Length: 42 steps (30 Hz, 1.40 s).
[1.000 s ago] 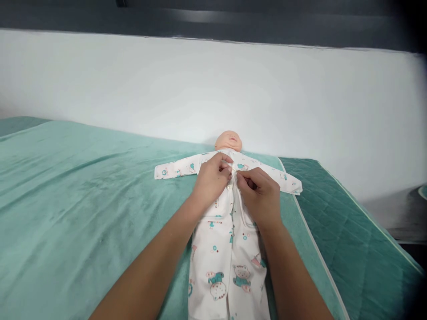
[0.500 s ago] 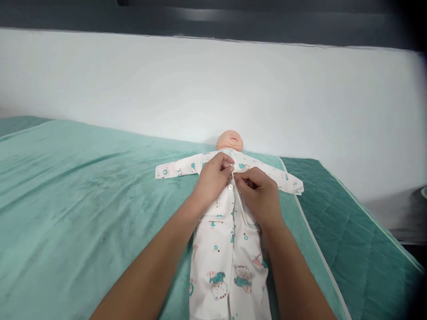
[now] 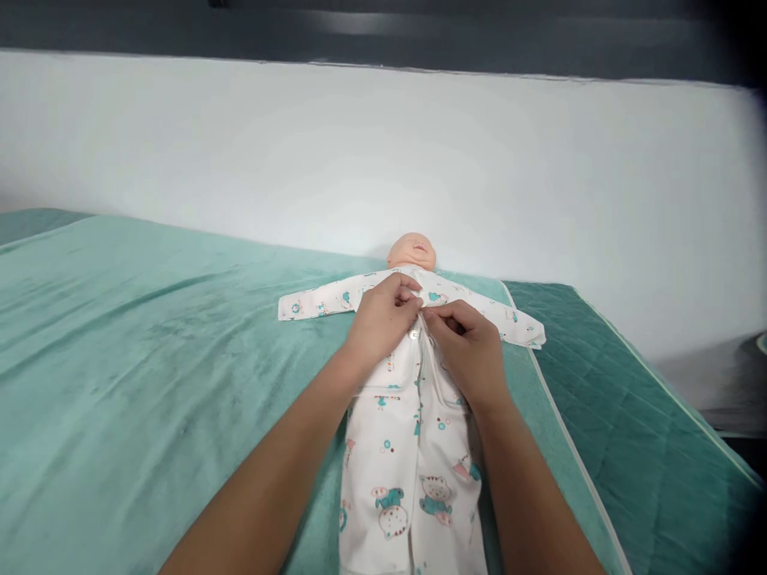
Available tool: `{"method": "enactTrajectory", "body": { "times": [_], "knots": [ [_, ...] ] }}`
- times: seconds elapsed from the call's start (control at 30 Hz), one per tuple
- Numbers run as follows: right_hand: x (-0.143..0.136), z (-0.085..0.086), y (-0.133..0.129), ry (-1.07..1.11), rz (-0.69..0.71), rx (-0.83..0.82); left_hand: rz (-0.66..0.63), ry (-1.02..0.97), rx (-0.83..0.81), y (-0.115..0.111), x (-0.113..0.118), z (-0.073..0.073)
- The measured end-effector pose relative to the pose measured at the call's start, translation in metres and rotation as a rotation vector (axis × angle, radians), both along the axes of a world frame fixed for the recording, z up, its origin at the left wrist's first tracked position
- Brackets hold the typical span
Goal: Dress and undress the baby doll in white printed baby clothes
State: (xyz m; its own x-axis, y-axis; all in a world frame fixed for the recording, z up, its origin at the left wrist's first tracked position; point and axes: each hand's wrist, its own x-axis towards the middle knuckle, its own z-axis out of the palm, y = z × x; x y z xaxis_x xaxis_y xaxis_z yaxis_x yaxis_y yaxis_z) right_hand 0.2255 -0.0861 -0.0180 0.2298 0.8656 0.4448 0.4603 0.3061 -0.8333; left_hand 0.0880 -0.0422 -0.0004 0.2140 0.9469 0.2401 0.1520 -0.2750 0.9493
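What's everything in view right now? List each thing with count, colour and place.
doll's head: one, peach, by the wall
garment: one, white with teal and pink prints, below the head
button: one clear, pale, garment front
blanket: one, light green, under the garment
quilted cover: one, dark green, right
darker cloth: one patch, green, far left
wall: one, white, behind
panel: one, dark grey, top
unclear object: one, dark, right edge
left hand: one, bare, pinching garment front
right hand: one, bare, likewise
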Motion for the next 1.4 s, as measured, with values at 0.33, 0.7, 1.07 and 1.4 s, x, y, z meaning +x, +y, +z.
{"method": "enactTrajectory", "body": {
  "times": [0.33,0.7,1.07,1.4],
  "knots": [
    [0.001,0.0,0.004,0.173,0.032,-0.084,-0.08,-0.146,-0.09,0.0,0.0,0.001],
    [0.001,0.0,0.003,0.194,-0.01,-0.081,-0.034,0.108,-0.122,-0.005,-0.011,0.012],
    [0.002,0.0,0.003,0.197,-0.014,-0.092,0.034,0.209,-0.052,-0.003,-0.005,0.011],
    [0.002,-0.001,0.002,0.024,0.037,0.018,0.095,0.197,-0.021,0.002,-0.005,0.006]
  ]
}}
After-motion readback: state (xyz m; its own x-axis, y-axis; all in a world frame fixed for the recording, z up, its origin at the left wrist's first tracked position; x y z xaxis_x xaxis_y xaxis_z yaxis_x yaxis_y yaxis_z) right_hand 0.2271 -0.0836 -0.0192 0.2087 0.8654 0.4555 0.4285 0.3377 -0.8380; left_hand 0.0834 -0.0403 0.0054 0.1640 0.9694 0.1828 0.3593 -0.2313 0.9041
